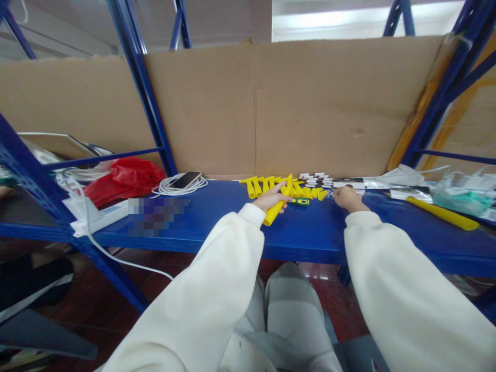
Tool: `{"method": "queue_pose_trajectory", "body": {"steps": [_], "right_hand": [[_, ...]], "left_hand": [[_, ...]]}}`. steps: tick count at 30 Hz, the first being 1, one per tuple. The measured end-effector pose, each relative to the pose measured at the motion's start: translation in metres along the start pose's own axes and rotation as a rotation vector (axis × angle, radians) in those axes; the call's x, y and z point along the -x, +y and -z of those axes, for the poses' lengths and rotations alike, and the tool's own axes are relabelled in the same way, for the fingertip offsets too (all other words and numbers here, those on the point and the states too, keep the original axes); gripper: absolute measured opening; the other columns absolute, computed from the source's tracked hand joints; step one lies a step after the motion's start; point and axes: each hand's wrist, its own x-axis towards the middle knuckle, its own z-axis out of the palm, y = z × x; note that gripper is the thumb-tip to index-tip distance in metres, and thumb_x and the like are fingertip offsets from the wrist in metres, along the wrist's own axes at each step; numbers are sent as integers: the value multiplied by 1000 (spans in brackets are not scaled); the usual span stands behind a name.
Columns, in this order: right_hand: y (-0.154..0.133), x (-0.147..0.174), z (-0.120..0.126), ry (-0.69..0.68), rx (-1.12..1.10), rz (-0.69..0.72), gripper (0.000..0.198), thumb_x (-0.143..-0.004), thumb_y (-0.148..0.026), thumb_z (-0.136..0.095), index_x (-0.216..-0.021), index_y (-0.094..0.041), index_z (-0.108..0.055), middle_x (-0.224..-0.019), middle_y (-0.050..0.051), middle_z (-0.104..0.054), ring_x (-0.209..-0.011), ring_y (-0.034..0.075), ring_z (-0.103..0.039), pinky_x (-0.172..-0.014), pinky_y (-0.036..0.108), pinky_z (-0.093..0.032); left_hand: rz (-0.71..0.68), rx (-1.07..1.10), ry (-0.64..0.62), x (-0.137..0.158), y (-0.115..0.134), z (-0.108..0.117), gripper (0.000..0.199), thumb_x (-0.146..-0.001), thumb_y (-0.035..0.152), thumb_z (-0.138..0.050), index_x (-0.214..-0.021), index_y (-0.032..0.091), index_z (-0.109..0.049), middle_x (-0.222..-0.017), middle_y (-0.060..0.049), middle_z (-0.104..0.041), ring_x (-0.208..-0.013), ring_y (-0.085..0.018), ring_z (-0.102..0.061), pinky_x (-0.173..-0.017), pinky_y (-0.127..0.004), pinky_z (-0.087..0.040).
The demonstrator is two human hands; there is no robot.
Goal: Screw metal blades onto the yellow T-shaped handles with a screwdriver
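My left hand (274, 198) is wrapped round a yellow plastic tube (273, 214), its open end tilted down towards me. A screwdriver with a green and yellow handle (299, 201) lies on the blue shelf just right of that hand. My right hand (347, 197) is at the shelf surface with its fingers drawn together, beside a scatter of small shiny pieces (329, 194) too small to name. Whatever its fingertips hold is hidden. Behind my left hand several yellow tube parts (256, 188) lie in a row, and smaller yellow pieces (312, 193) continue to the right.
Black-and-white strips (315, 180) are stacked at the back. A long yellow tube (445, 214) and plastic bags (465, 196) lie right. To the left are a phone (186, 180) on a coiled white cable (166, 187), a red bag (126, 178) and a power strip (103, 214). Cardboard (217, 113) walls the back.
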Motion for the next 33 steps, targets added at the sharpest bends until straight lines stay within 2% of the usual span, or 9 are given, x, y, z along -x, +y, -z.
{"method": "queue_pose_trajectory", "body": {"steps": [2,7,11,15,21,26,33], "right_hand": [[-10,0,1,-19,-77,4,13,-80,-18,-59,-78,-18,-71,-92,14,-72,-104,32,-64,-92,46,-49],[-49,9,-2,114,-550,332,14,-85,-30,-57,-82,-20,-67,-93,9,-72,-96,26,-64,-92,41,-50],[-77,22,-7,87,-755,461,20,-85,-42,-61,-84,-22,-65,-98,9,-70,-97,25,-62,-87,38,-50],[-88,31,-6,67,-780,520,21,-85,-43,-61,-83,-23,-64,-101,9,-70,-99,26,-61,-86,39,-49],[-87,34,-2,61,-770,545,18,-86,-41,-60,-81,-23,-61,-99,8,-69,-100,25,-60,-87,39,-49],[-85,31,-4,64,-729,598,17,-85,-38,-60,-76,-23,-58,-95,8,-68,-99,26,-61,-92,41,-47],[-79,23,-12,87,-786,666,24,-83,-45,-64,-74,-24,-60,-93,7,-69,-96,26,-63,-89,44,-49]], "left_hand": [[11,25,-17,1,0,0,85,-86,0,-54,-160,29,-23,-83,1,-64,-49,-6,-49,-44,-16,-38],[22,59,-89,-3,-1,0,84,-87,2,-55,-160,30,-23,-83,1,-64,-49,-7,-50,-46,-17,-40],[23,85,-118,-1,0,-2,81,-89,2,-50,-160,29,-21,-76,3,-60,-46,-6,-48,-43,-16,-36],[29,127,-172,1,1,-3,80,-90,1,-48,-160,28,-20,-76,3,-59,-45,-6,-46,-43,-16,-35],[16,147,-228,-3,-3,3,84,-87,6,-58,-158,30,-21,-81,2,-61,-48,-6,-49,-46,-16,-38],[19,126,-233,-5,-7,4,84,-87,7,-58,-158,32,-21,-80,3,-59,-48,-6,-49,-45,-16,-38],[8,98,-235,-3,-7,3,84,-87,4,-57,-158,31,-20,-82,3,-61,-47,-6,-50,-46,-17,-40]]}}
